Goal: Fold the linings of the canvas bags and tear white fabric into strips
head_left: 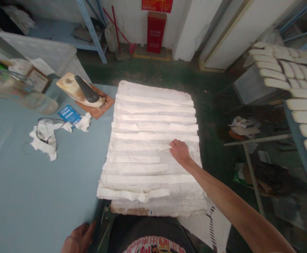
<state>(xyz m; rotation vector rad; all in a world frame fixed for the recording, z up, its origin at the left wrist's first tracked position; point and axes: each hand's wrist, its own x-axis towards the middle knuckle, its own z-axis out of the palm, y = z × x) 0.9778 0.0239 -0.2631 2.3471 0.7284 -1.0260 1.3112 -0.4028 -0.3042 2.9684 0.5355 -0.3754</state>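
Apparently, the right hand (pixel 179 151) has its grip pinched closed on the end of one white strip (pixel 142 146); keeping it straight and flat should serve best. About ten strip rows cross one pad (pixel 153 89). The left hand (pixel 79 237), grip unclear, is beside one worktop (pixel 63 196).

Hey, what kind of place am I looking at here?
Probably a small workshop where things are made by hand: white strips lie in rows under your right hand, pale oblong pieces are lined up on the right, and a dark-handled tool sits on the worktable.
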